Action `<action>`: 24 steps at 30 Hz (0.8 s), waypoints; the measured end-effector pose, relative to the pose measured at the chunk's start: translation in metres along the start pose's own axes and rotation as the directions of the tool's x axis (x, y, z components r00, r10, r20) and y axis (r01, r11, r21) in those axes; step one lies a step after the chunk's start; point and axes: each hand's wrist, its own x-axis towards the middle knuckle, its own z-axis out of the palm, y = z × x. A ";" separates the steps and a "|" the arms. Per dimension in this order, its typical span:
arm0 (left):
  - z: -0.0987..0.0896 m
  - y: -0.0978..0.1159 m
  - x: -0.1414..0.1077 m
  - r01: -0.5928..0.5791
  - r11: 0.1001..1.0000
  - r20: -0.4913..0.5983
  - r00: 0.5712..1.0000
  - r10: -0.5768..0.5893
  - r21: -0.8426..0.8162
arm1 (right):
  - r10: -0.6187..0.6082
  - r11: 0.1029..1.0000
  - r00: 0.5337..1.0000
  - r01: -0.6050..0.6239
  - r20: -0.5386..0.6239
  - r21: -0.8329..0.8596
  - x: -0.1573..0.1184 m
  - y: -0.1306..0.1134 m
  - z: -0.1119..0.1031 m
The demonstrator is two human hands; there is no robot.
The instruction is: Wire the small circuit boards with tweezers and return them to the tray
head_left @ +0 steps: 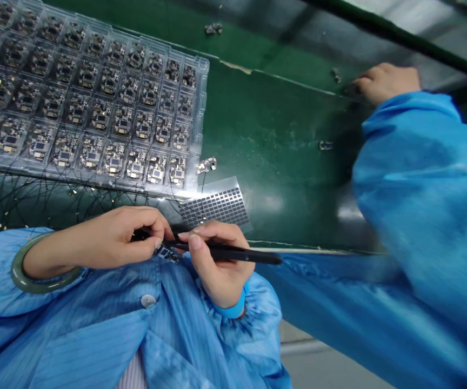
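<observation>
Near my chest, my left hand pinches a small circuit board between thumb and fingers. My right hand is closed around black tweezers, whose tip end reaches the board. The exact contact of the tips is hard to make out. Just beyond my right hand lies a clear sheet with rows of small black pieces. A clear compartment tray filled with circuit boards stands at the upper left, and one loose board rests by its right corner.
Thin black wires hang over the tray's front edge. Loose small parts lie farther back on the green table, with another part to the right. A co-worker's hand and blue sleeve reach in at the right.
</observation>
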 end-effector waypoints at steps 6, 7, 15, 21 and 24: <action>0.000 -0.001 0.000 -0.019 1.000 -0.017 1.000 0.019 0.025 | -0.158 0.982 0.978 0.170 0.137 -0.081 0.002 0.003 -0.003; 0.000 -0.002 0.000 -0.021 0.999 -0.021 1.000 0.022 0.033 | -0.178 0.977 0.972 0.192 0.151 -0.088 0.002 0.004 -0.004; 0.002 0.001 -0.001 -0.212 0.975 -0.029 0.976 0.214 0.064 | -0.081 0.982 0.992 0.096 -0.096 0.164 0.013 -0.003 -0.013; 0.004 0.001 -0.002 -0.332 0.941 -0.071 0.939 0.336 0.063 | -0.057 0.975 0.973 0.103 -0.225 0.196 0.020 -0.007 -0.008; 0.004 0.000 -0.001 -0.357 0.932 -0.095 0.928 0.361 0.061 | -0.077 0.975 0.948 0.137 -0.310 0.177 0.023 -0.008 -0.008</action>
